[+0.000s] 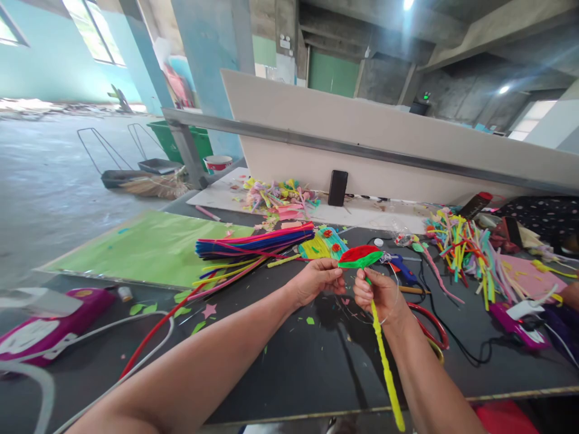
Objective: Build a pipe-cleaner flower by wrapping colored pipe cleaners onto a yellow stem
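Red-and-green leaf shape (360, 258), yellow stick (384, 363)

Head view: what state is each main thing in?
Red-and-green piece, held in the air
Yellow stem, slanting downward
Left hand, pinching near the piece's left tip
Right hand, closed on the upper stem
Black phone, propped upright
Green sheet, spread flat
Long strand bundle, lying down, some strands splayed
Blue glue gun, lying down

Pointed piece (360, 258), red above and green below, held over the counter (280, 380). Yellow fuzzy stem (385, 361) slants downward beneath.
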Action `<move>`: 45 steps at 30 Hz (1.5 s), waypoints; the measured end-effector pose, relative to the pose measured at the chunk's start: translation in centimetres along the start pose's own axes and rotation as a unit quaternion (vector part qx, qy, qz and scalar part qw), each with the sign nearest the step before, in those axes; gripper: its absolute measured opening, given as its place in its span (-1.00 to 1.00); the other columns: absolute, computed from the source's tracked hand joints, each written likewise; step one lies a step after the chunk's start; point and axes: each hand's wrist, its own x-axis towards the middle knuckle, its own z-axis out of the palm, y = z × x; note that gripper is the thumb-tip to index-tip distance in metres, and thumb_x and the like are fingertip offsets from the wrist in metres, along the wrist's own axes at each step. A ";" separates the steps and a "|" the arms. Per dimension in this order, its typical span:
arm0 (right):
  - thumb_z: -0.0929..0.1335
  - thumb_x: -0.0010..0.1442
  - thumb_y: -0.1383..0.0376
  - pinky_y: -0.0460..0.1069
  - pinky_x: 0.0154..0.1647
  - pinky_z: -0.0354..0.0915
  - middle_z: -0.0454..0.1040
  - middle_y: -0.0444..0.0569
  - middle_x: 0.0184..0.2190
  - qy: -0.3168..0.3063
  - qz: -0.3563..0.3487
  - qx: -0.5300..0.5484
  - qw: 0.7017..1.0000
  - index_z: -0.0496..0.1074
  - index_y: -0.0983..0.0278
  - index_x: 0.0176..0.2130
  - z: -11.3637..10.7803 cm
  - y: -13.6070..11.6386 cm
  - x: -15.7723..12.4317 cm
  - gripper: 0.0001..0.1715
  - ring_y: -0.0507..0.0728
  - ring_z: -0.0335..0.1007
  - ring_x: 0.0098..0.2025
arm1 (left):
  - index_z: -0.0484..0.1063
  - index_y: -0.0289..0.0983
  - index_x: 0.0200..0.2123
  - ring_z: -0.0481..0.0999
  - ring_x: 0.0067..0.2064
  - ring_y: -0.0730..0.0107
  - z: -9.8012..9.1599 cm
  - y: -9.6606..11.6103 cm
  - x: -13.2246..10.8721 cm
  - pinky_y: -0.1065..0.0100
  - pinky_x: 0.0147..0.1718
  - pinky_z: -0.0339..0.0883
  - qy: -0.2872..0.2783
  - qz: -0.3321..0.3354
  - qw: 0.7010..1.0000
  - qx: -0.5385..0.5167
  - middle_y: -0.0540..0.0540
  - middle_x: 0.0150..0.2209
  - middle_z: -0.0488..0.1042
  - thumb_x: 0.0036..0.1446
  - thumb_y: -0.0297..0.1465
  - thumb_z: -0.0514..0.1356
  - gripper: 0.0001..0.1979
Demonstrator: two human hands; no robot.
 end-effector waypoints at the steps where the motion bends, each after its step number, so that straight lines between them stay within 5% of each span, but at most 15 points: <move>1: 0.40 0.08 0.23 -0.18 -0.66 0.01 0.13 -0.25 -0.66 -0.001 -0.008 -0.006 1.000 0.40 0.32 -0.42 0.1 0.0 0.0 -0.81 -0.11 -0.03 -0.67 | 0.46 -0.38 -0.28 0.55 -0.47 0.34 0.0 0.0 0.0 0.32 -0.41 0.42 0.007 0.002 1.000 0.000 -0.10 -0.47 0.50 -0.05 -0.30 0.36 -0.69; 10: 0.41 0.07 0.25 -0.16 -0.69 -0.03 0.18 -0.22 -0.66 -0.002 -0.048 -0.034 0.998 0.42 0.32 -0.42 0.6 0.2 -0.3 -0.83 -0.10 -0.03 -0.68 | 0.44 -0.38 -0.38 0.53 -0.49 0.37 0.1 -0.1 0.0 0.38 -0.46 0.39 0.021 0.000 1.000 0.016 -0.10 -0.49 0.49 -0.06 -0.25 0.36 -0.69; 15: 0.41 0.08 0.30 -0.16 -0.61 0.21 0.37 -0.14 -0.47 0.046 -0.162 0.082 0.982 0.45 0.22 -0.37 -0.1 -1.1 -1.1 -0.95 -0.05 0.21 -0.51 | 0.48 -0.36 -0.18 0.57 -0.38 0.33 -0.1 0.0 0.2 0.31 -0.33 0.44 0.044 0.010 0.999 0.001 -0.17 -0.29 0.52 -0.01 -0.24 0.33 -0.64; 19: 0.45 0.04 0.37 -0.20 -0.44 0.39 0.41 -0.18 -0.38 0.043 -0.229 0.152 0.960 0.43 0.18 -0.34 -0.6 -2.5 -1.6 -0.85 -0.07 0.31 -0.40 | 0.49 -0.32 -0.17 0.57 -0.35 0.32 -0.2 -0.1 0.3 0.33 -0.32 0.43 0.052 0.002 0.999 -0.004 -0.16 -0.28 0.53 0.02 -0.28 0.31 -0.68; 25: 0.49 -0.01 0.41 -0.23 -0.36 0.45 0.47 -0.19 -0.38 0.050 -0.229 0.197 0.952 0.43 0.22 -0.34 -0.4 -2.4 -1.3 -0.78 -0.10 0.37 -0.41 | 0.49 -0.31 -0.08 0.54 -0.14 0.23 1.5 -0.5 -0.5 0.27 -0.13 0.36 -0.034 -0.041 0.997 0.063 -0.26 -0.13 0.53 0.07 -0.26 0.28 -0.64; 34: 0.52 -0.04 0.35 -0.19 -0.37 0.48 0.51 -0.17 -0.40 0.025 -0.208 0.203 0.956 0.46 0.27 -0.31 -0.7 -2.0 -1.1 -0.74 -0.09 0.40 -0.43 | 0.53 -0.37 -0.17 0.41 -0.48 0.53 3.8 -0.4 -1.8 0.50 -0.49 0.18 -0.244 -0.169 0.935 0.192 -0.17 -0.36 0.56 0.05 -0.17 0.27 -0.60; 45: 0.53 -0.09 0.22 -0.10 -0.48 0.46 0.53 -0.12 -0.49 0.176 -0.321 -0.034 0.930 0.45 0.32 -0.42 2.6 -1.1 -1.6 -0.71 -0.01 0.45 -0.54 | 0.50 -0.37 -0.30 0.19 -0.62 0.63 5.4 -1.2 -2.2 0.51 -0.61 0.04 -0.197 -0.183 0.933 0.240 -0.07 -0.48 0.53 0.01 -0.37 0.24 -0.80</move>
